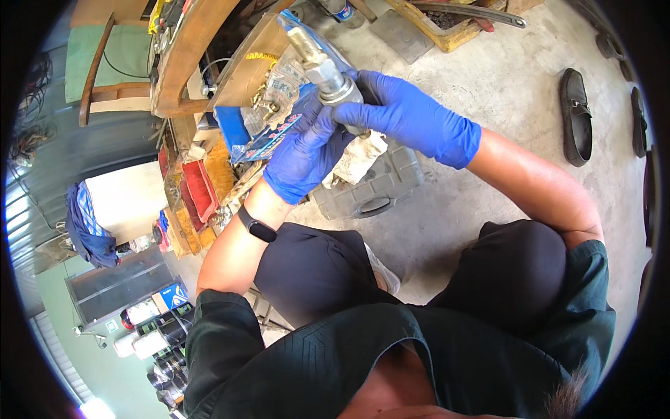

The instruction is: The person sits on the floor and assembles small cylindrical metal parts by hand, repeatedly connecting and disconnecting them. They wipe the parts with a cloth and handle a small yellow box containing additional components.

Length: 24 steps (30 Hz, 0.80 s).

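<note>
A shiny metal threaded fitting with a hex nut [322, 72] is held up in front of me, its threaded end tilted up and away to the left. My right hand [408, 115], in a blue glove with darkened fingertips, is closed around the fitting's lower body. Against the same part, from the left, press the bent fingers of my left hand [301, 155], gloved alike. My fingers hide the fitting's lower end. Just below the hands shows a crumpled, stained whitish cloth or paper [357, 160]; whether it is held, I cannot tell.
Beneath my hands a grey ribbed plastic case [401, 178] lies on the concrete floor. To the left are an open cardboard box [241, 73] with small brass-coloured parts and bags, a wooden frame [183, 59] and red padding [200, 190]. A black shoe [576, 119] stands right.
</note>
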### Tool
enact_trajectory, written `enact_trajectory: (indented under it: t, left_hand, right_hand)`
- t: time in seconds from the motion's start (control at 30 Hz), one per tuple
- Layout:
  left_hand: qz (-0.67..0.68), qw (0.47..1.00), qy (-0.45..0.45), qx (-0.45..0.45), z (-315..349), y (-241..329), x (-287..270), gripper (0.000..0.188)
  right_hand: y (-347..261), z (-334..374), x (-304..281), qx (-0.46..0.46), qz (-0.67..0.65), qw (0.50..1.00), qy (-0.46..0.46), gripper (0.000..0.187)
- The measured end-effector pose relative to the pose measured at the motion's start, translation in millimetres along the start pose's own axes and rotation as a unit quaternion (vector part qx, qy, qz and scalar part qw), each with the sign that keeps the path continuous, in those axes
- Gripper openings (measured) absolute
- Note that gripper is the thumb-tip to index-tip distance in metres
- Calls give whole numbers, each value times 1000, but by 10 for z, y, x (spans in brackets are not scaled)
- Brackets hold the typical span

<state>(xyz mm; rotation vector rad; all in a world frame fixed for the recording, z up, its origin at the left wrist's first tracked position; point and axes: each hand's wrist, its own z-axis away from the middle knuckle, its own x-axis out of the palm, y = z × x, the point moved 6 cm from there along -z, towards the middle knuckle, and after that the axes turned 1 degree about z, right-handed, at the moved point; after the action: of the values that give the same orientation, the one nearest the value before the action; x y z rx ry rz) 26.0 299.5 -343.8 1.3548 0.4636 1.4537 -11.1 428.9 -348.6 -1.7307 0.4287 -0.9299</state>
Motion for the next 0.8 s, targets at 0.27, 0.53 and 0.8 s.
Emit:
enact_trajectory:
  t: [0.27, 0.53, 0.8]
  left_hand:
    - [-275, 946, 144, 97, 116, 446, 0, 37]
    - [-348, 926, 109, 101, 157, 527, 172, 37]
    - [-344, 929, 86, 105, 212, 489, 194, 39]
  right_hand:
    - [-13, 98, -168, -50, 306, 951, 17, 57]
    - [-10, 116, -125, 56, 133, 988, -57, 54]
    - [69, 149, -118, 175, -13, 974, -142, 49]
